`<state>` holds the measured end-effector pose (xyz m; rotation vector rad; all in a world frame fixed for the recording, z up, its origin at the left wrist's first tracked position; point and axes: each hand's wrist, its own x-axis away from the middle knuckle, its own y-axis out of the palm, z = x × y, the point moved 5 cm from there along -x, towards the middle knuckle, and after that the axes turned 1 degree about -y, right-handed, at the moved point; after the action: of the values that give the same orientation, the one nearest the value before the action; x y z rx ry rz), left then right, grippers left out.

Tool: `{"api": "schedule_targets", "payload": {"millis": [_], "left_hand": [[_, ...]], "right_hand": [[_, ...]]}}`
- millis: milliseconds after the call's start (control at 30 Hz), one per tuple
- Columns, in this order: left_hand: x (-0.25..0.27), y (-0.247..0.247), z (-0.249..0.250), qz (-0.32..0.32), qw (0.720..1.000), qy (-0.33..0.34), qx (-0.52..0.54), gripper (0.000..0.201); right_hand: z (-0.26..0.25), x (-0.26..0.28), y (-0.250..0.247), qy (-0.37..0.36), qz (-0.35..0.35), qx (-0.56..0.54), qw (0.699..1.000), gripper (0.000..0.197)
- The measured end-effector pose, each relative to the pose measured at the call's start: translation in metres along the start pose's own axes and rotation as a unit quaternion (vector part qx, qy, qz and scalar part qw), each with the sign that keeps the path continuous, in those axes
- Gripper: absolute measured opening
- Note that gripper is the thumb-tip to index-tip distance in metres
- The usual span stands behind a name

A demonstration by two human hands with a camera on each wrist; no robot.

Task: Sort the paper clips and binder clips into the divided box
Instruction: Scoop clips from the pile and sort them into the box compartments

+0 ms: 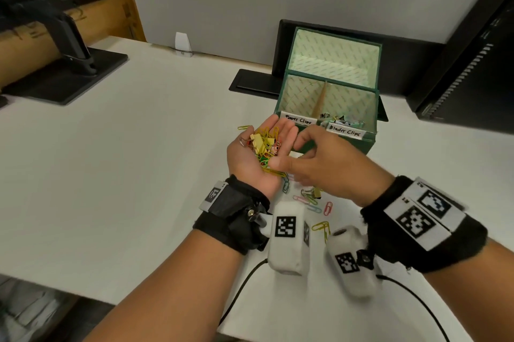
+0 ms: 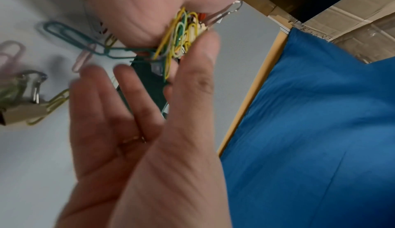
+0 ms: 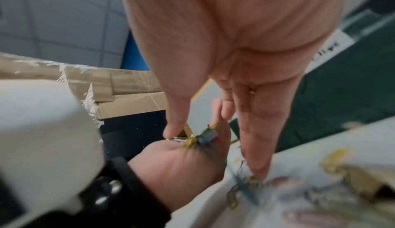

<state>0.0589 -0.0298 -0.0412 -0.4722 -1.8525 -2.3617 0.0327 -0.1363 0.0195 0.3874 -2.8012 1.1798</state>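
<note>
Left hand (image 1: 250, 158) palm up, fingers relaxed, carrying the mixed clip heap (image 1: 265, 144). Right hand (image 1: 328, 163) over it, fingers loose, no pinch evident. Divided box (image 1: 333, 79) at 1 o'clock. Risk: linked paper clips drag neighbours out, spilling onto the table (image 1: 139, 147) at 6 o'clock.

Soft, even indoor light is falling across the white table (image 1: 139, 147), casting only faint shadows, while straight edges are bowing near the head view's corners. Both wrist views are smearing with motion blur, and the loose clips (image 3: 243, 192) are dissolving into streaks.
</note>
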Motion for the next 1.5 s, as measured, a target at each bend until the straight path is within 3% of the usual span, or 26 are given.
{"api": "schedule_targets", "payload": {"millis": [67, 200, 300, 667, 733, 833, 967, 1067, 1133, 1233, 1367, 1500], "left_hand": [[0.001, 0.001, 0.001, -0.004, 1.000, 0.006, -0.001, 0.040], [-0.001, -0.001, 0.003, 0.000, 1.000, 0.011, 0.009, 0.040], [-0.002, -0.003, 0.003, 0.004, 1.000, 0.008, 0.005, 0.041], [-0.002, -0.004, -0.003, 0.009, 0.999, -0.021, -0.024, 0.041], [-0.002, -0.004, -0.002, 0.011, 1.000, -0.021, -0.012, 0.041], [-0.002, -0.003, -0.002, 0.008, 1.000, -0.030, -0.004, 0.041], [-0.002, -0.005, -0.002, 0.008, 0.999, -0.033, -0.004, 0.041], [-0.001, -0.005, -0.001, 0.011, 0.999, -0.037, -0.007, 0.041], [-0.001, -0.004, 0.000, 0.011, 0.999, -0.035, -0.010, 0.041], [-0.003, -0.003, 0.001, 0.004, 1.000, -0.028, -0.012, 0.043], [-0.001, -0.002, 0.000, 0.012, 0.998, -0.033, -0.047, 0.044], [0.001, -0.002, -0.001, 0.019, 0.997, -0.028, -0.067, 0.043]], "right_hand": [[0.007, -0.004, 0.008, 0.005, -0.013, -0.070, 0.997, 0.066], [0.009, -0.004, 0.008, 0.011, -0.009, -0.153, 0.988, 0.031], [0.005, 0.001, 0.003, 0.007, -0.012, -0.184, 0.983, 0.015], [-0.016, -0.001, -0.031, -0.042, 0.015, -0.280, 0.959, 0.013], [-0.027, -0.005, -0.045, -0.066, 0.047, -0.294, 0.952, 0.013], [-0.042, -0.014, -0.070, -0.117, 0.149, -0.275, 0.943, 0.016], [-0.049, -0.036, -0.087, -0.161, 0.274, -0.128, 0.939, 0.013], [-0.042, -0.050, -0.072, -0.121, 0.210, 0.059, 0.968, 0.008], [-0.038, -0.046, -0.059, -0.116, 0.166, 0.134, 0.970, 0.010], [-0.042, -0.026, -0.044, -0.156, 0.146, 0.136, 0.967, 0.014], [-0.041, 0.000, -0.017, -0.170, 0.026, 0.123, 0.977, 0.012], [-0.046, 0.009, 0.001, -0.215, -0.035, 0.241, 0.946, 0.031]]}}
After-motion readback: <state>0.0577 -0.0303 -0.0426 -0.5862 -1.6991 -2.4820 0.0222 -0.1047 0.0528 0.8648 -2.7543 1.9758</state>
